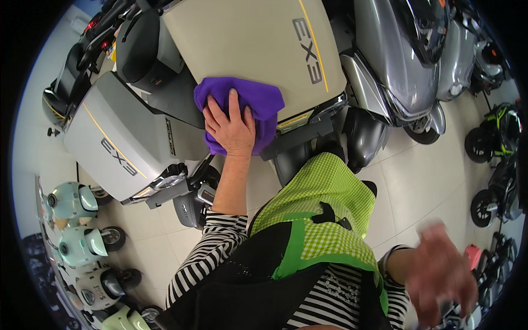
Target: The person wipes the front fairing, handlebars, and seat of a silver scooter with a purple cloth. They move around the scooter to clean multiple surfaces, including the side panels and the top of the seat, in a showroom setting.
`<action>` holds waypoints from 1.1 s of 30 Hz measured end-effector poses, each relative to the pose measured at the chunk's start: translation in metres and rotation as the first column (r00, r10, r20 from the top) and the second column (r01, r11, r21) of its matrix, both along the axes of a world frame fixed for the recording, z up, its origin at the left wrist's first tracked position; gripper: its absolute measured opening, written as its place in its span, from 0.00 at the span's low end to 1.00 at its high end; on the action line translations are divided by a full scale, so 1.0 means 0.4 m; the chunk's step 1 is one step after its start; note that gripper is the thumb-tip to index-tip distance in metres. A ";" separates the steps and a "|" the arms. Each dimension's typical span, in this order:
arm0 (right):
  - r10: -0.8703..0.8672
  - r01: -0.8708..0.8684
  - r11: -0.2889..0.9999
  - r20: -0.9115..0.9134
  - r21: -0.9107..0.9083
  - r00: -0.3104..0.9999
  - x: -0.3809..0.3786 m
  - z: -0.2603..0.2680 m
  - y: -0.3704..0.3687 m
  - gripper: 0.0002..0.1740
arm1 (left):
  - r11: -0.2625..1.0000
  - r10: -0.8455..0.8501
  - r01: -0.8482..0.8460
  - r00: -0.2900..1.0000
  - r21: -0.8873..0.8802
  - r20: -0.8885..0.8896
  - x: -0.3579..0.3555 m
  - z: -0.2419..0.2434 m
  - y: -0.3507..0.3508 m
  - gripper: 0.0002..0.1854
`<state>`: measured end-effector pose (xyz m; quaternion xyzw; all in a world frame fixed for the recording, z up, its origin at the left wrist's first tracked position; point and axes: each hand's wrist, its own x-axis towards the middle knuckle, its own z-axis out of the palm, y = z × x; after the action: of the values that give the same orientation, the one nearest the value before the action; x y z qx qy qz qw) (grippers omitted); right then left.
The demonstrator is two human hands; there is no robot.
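My left hand (232, 130) lies spread on a folded purple cloth (260, 97), pressing it on the near left corner of a beige vehicle panel (255, 41) marked EX3. The cloth drapes over the panel's edge. My right hand (441, 274) is raised at the lower right, away from the vehicles, and blurred; whether it holds anything is unclear. Left of the cloth stands a similar silver-grey panel (119, 140), also marked EX3, with a black seat (138, 49) behind it.
A grey scooter (398, 53) stands close on the right. Pale green scooters (80, 247) line the left side, and dark motorcycles (491, 206) the far right. Light floor tiles (412, 181) show between them. A green checked apron (321, 198) hangs before me.
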<state>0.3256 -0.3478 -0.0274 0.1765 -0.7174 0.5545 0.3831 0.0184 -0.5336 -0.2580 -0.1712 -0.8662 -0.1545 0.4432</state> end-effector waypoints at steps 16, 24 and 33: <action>0.333 -0.366 0.911 -0.186 -0.189 0.924 -0.002 0.092 -0.059 0.26 | 1.000 0.008 -0.008 1.000 -0.009 -0.007 -0.009 -0.016 -0.006 0.27; 0.218 -0.390 0.860 -0.454 -0.329 0.864 -0.051 0.060 -0.093 0.22 | 1.000 0.003 -0.003 1.000 0.000 -0.030 -0.008 -0.017 -0.006 0.26; 0.104 -0.306 0.896 -0.517 -0.322 0.850 -0.075 0.054 -0.106 0.24 | 0.999 0.019 -0.020 1.000 -0.046 -0.012 -0.008 0.000 -0.002 0.28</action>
<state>0.2955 -0.3903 -0.0058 0.3069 -0.4481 0.6628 0.5155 0.0150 -0.5344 -0.2582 -0.1738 -0.8685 -0.1293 0.4458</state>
